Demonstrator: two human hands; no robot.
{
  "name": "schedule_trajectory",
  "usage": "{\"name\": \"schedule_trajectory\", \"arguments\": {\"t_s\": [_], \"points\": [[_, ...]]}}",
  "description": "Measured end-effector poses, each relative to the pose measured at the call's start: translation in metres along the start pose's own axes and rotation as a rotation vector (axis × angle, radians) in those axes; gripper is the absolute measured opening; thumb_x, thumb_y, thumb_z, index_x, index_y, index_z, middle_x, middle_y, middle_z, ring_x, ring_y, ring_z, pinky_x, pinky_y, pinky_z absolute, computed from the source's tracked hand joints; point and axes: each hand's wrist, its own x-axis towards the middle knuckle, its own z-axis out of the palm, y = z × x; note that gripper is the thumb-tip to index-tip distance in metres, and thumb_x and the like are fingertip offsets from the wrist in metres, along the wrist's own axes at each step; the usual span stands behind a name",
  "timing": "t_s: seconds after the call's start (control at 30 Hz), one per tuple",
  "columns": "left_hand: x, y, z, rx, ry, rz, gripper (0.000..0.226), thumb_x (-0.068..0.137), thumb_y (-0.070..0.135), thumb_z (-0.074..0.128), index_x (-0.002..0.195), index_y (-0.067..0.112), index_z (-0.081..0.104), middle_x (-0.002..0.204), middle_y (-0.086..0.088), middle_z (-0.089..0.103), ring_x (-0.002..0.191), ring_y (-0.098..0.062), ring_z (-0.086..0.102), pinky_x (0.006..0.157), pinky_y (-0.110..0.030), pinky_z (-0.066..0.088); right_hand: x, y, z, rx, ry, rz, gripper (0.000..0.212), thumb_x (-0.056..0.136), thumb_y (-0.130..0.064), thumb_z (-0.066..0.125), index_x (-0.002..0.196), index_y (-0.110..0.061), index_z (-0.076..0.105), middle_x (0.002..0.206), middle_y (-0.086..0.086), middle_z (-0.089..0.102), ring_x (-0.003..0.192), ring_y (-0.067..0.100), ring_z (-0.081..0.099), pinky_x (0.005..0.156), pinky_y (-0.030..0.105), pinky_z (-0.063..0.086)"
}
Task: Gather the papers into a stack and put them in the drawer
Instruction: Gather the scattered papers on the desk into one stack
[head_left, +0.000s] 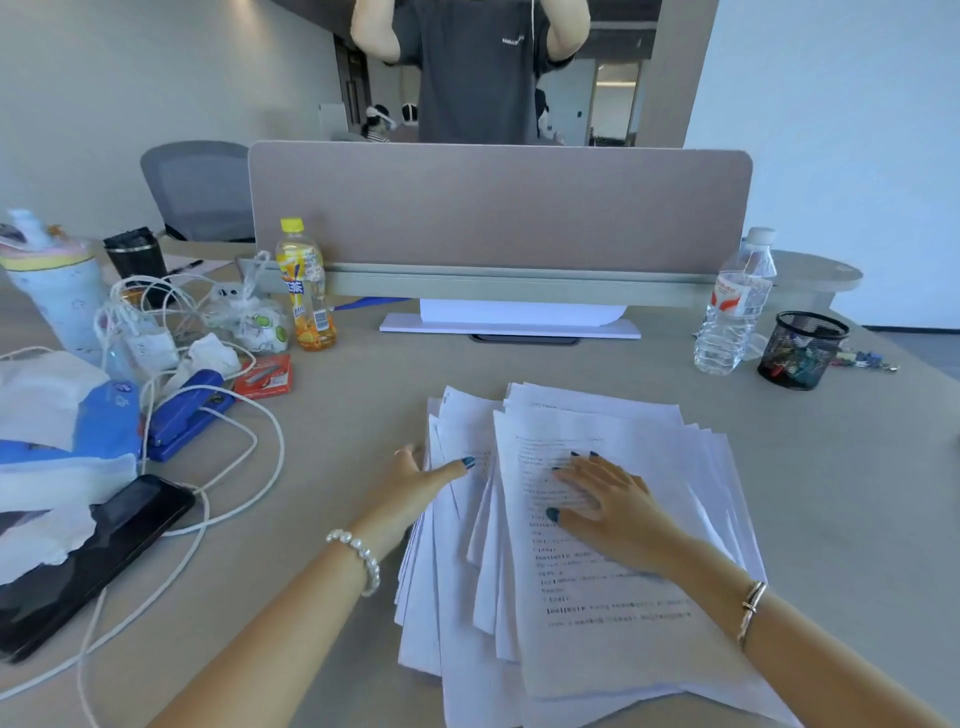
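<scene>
A loose, fanned pile of white printed papers lies on the beige desk in front of me, its sheets skewed and overlapping. My right hand rests flat, palm down, on the top sheet with fingers spread. At the pile's left edge is my left hand: the thumb lies over the sheets and the fingers are against or under their edge. No drawer is in view.
Left side is cluttered: black phone, white cables, blue stapler, red staple box, tissue pack, orange drink bottle. A water bottle and mesh pen cup stand right. A person stands behind the desk divider.
</scene>
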Motion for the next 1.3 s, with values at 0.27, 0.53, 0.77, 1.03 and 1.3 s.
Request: {"name": "schedule_trajectory", "arguments": {"t_s": [0.27,0.53,0.77,1.03,1.3], "points": [[-0.017,0.016,0.008,0.031,-0.188,0.004,0.078,0.061,0.042,0.084,0.119,0.006,0.045,0.123,0.006,0.05,0.108,-0.015,0.049,0.09,-0.027,0.041,0.009,-0.036,0.017,0.072,-0.017,-0.069,0.067,0.082,-0.062,0.042,0.141,-0.033,0.031,0.157,-0.006,0.019,0.146,0.014,0.006,0.117,0.035,0.005],[-0.02,0.013,0.012,-0.041,-0.092,0.087,0.061,0.063,-0.003,0.08,0.115,0.006,0.049,0.102,-0.004,0.063,0.093,-0.021,0.061,0.079,-0.033,0.051,-0.006,-0.008,-0.013,0.187,0.28,0.027,0.053,0.084,-0.047,0.054,0.132,-0.027,0.045,0.144,-0.004,0.044,0.135,0.016,0.032,0.107,0.034,0.027],[-0.008,0.009,0.006,-0.141,-0.09,0.119,0.065,0.067,-0.008,0.076,0.123,0.005,0.046,0.111,-0.008,0.06,0.098,-0.022,0.056,0.084,-0.032,0.045,-0.028,0.053,-0.023,0.125,0.255,0.305,0.066,0.076,-0.061,0.055,0.132,-0.03,0.042,0.151,-0.001,0.029,0.139,0.023,0.02,0.111,0.04,0.024],[-0.015,0.01,0.028,-0.094,-0.3,0.081,0.089,0.047,0.043,0.089,0.122,0.012,0.054,0.12,0.0,0.065,0.11,-0.021,0.061,0.093,-0.038,0.051,-0.026,0.036,-0.013,0.305,0.295,0.206,0.062,0.075,-0.056,0.061,0.129,-0.031,0.046,0.152,-0.004,0.025,0.137,0.023,0.027,0.106,0.033,0.03],[-0.034,0.029,0.027,-0.356,-0.2,0.284,0.041,0.071,0.004,0.078,0.105,0.019,0.062,0.096,0.01,0.072,0.1,-0.013,0.067,0.076,-0.018,0.054,-0.027,0.031,-0.036,0.86,0.509,0.254,0.093,0.067,-0.041,0.078,0.141,-0.032,0.023,0.146,-0.011,0.025,0.132,0.008,0.031,0.106,0.032,0.029]]}}
